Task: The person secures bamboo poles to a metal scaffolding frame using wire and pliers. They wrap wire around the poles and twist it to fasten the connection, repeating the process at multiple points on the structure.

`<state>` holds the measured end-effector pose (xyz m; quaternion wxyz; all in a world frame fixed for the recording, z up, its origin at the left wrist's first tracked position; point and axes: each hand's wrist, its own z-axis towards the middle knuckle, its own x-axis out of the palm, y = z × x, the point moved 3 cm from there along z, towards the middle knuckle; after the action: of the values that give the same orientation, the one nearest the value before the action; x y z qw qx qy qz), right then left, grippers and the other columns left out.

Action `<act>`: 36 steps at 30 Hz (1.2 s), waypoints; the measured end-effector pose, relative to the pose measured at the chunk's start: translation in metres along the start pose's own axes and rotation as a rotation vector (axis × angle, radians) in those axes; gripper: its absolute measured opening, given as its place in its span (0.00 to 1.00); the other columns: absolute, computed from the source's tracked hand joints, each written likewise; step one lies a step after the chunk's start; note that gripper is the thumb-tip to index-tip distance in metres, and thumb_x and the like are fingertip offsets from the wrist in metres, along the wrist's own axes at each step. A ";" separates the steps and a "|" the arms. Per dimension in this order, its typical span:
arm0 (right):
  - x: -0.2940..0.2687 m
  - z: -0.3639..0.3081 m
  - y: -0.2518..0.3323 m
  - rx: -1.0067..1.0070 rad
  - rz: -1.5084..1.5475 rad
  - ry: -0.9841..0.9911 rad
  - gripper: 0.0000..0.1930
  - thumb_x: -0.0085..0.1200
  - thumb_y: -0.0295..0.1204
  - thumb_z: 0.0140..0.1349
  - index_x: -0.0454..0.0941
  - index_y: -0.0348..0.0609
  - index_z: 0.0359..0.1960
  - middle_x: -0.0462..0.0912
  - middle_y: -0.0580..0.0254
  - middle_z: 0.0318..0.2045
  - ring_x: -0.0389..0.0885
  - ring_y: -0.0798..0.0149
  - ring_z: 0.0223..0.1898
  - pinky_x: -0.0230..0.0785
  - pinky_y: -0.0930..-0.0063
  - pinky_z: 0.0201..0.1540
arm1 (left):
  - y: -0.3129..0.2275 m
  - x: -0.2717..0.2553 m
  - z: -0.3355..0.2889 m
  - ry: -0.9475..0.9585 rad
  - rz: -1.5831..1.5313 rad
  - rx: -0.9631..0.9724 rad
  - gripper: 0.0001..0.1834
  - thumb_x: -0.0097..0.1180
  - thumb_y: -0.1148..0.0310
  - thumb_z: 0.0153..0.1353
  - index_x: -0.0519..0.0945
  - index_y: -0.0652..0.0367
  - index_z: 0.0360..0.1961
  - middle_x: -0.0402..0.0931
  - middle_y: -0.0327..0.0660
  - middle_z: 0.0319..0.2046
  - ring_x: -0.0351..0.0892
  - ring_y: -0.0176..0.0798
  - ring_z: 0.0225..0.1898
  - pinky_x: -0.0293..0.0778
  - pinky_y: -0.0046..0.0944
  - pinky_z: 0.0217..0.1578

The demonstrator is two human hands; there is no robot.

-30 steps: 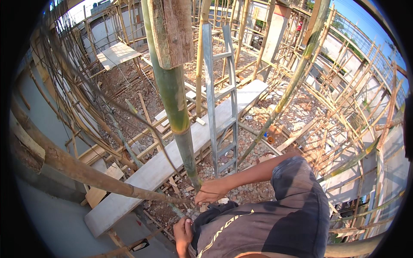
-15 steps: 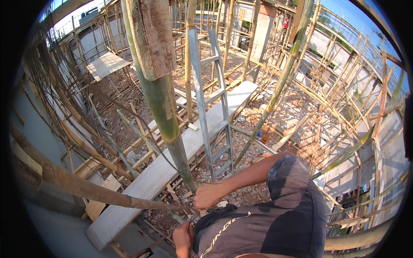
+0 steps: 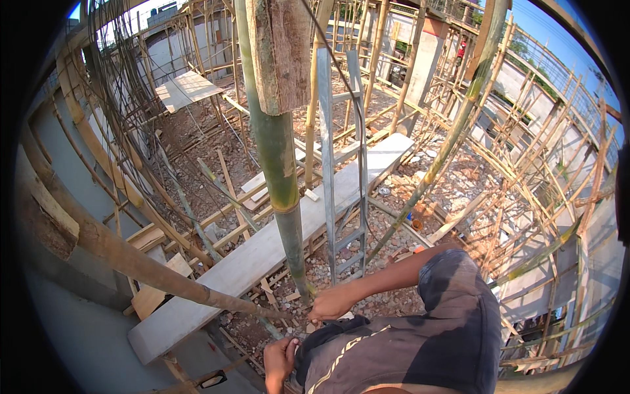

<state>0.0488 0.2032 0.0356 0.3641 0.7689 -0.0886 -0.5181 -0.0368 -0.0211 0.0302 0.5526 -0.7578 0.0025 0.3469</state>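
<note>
My right hand (image 3: 331,303) is closed in a fist close to the foot of the upright green bamboo pole (image 3: 289,226); what it holds, if anything, is hidden. My left hand (image 3: 280,358) is curled beside a dark pouch (image 3: 331,333) at my waist, and its grip is likewise hidden. A thin dark wire (image 3: 362,141) bends down from above past the ladder to my right forearm; I cannot tell whether a hand holds it. A rough plank piece (image 3: 282,59) lies against the pole's upper part. Another bamboo pole (image 3: 164,279) slants in from the left toward my hands.
A metal ladder (image 3: 326,157) stands beyond the pole. Below, a long pale plank (image 3: 216,302) lies across rubble-strewn ground. Thin dark rods (image 3: 118,85) hang at the left, next to a grey wall (image 3: 72,328). Bamboo scaffolding (image 3: 525,144) fills the right; a person in red (image 3: 461,49) is far off.
The view has swung left, so the scene sits further right. The thin wire has moved from left of the bamboo pole to its right. Both hands remain curled near my waist.
</note>
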 end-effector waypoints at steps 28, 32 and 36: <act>0.012 0.020 0.029 -0.263 0.081 0.290 0.17 0.41 0.37 0.77 0.81 0.40 0.41 0.84 0.50 0.32 0.82 0.43 0.39 0.70 0.50 0.47 | 0.048 0.026 -0.033 -0.101 -0.150 -0.082 0.14 0.56 0.62 0.70 0.85 0.61 0.35 0.79 0.51 0.21 0.78 0.46 0.22 0.72 0.41 0.28; -0.006 0.026 0.005 -0.179 0.294 0.147 0.18 0.40 0.37 0.77 0.82 0.39 0.41 0.84 0.51 0.32 0.82 0.45 0.39 0.71 0.53 0.47 | 0.034 0.034 -0.034 0.001 -0.169 -0.071 0.14 0.54 0.63 0.72 0.83 0.62 0.34 0.75 0.48 0.20 0.74 0.37 0.23 0.70 0.40 0.29; -0.003 0.022 0.001 -0.096 0.295 0.154 0.18 0.39 0.36 0.77 0.81 0.37 0.41 0.84 0.48 0.35 0.82 0.45 0.40 0.71 0.54 0.48 | 0.027 0.026 -0.034 0.061 -0.309 -0.077 0.17 0.52 0.61 0.74 0.82 0.62 0.33 0.73 0.41 0.20 0.71 0.30 0.25 0.69 0.36 0.30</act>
<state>0.0291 0.1939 0.0339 0.4782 0.7666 -0.1473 -0.4024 -0.0098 -0.0503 -0.0015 0.5697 -0.7799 -0.1105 0.2346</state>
